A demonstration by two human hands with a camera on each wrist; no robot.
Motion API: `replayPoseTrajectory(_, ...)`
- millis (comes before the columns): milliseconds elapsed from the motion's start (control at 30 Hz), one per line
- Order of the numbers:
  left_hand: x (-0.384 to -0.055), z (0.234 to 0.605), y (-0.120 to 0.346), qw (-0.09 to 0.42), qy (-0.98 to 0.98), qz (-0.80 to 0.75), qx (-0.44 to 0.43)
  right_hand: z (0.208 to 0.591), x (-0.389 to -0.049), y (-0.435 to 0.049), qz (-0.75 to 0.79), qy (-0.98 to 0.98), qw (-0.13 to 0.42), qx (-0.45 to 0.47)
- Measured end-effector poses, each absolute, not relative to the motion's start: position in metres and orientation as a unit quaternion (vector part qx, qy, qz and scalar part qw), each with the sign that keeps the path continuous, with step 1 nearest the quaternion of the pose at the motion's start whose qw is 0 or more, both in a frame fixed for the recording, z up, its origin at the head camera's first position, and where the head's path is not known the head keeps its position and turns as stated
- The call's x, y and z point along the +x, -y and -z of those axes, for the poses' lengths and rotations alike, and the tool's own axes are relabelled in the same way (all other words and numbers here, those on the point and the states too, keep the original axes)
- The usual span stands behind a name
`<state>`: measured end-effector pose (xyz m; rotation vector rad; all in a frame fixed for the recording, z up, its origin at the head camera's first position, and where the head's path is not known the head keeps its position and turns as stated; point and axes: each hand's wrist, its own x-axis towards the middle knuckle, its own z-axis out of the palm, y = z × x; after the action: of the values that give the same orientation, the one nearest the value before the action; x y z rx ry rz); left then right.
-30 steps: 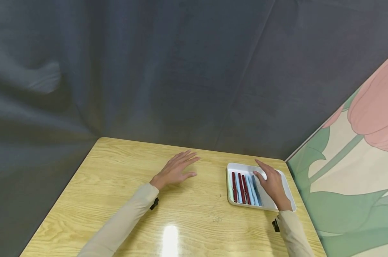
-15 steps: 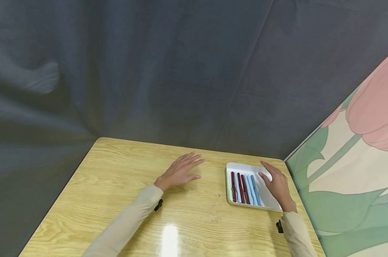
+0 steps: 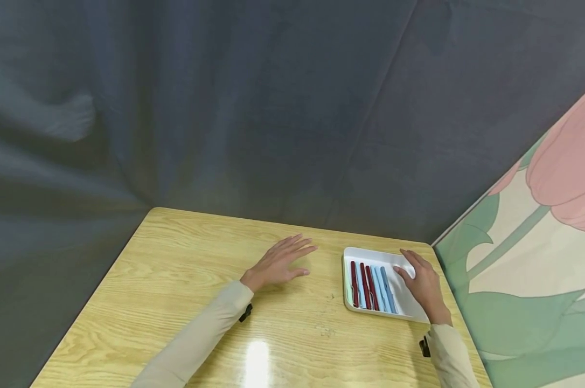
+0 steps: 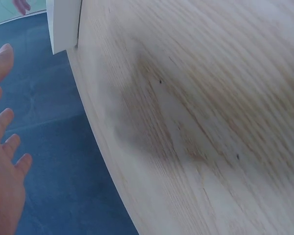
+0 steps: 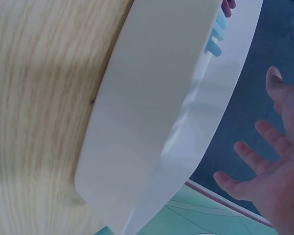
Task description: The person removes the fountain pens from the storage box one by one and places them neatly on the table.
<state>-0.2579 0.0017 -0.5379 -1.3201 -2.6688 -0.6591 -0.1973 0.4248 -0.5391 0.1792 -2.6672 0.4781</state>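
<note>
A white tray [image 3: 370, 253] lies at the table's right side in the head view. Along its left half, several pens lie side by side: light green [image 3: 348, 288], dark red [image 3: 354, 284], light blue [image 3: 376, 288], and a darker blue pen [image 3: 388, 289] at the right end. Over the tray's right part hovers my right hand [image 3: 423, 283], fingers spread and holding nothing. My left hand [image 3: 277, 265] is left of the tray above the table, also spread and holding nothing. The right wrist view shows pen ends [image 5: 214, 46] past the tray wall [image 5: 137, 98].
The wooden table [image 3: 200, 258] runs back to a dark grey curtain [image 3: 273, 134]. On the right stands a panel with a printed tulip [image 3: 569, 167]. A bright light reflection [image 3: 257, 361] shows on the tabletop near the front.
My right hand has shifted right, away from the pens, uncovering the darker blue pen. The left hand has drifted slightly right. The tray and pens look unmoved.
</note>
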Motion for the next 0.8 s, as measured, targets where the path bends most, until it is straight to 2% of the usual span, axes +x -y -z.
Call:
replayPoseTrajectory(300, -0.256, 0.534, -0.017, 0.049, 0.87, 0.21, -0.444, 0.542, -0.192, -0.431, -0.192, 0.967, 0.159, -0.049)
replayPoseTrajectory(567, -0.251, 0.534, -0.03, 0.039, 0.867, 0.196, -0.456, 0.542, -0.182, -0.441, -0.174, 0.971, 0.061, -0.153)
replayPoseTrajectory(800, -0.25, 0.534, -0.036, 0.036, 0.863, 0.207, -0.46, 0.543, -0.179, -0.447, -0.176, 0.965, 0.051, -0.189)
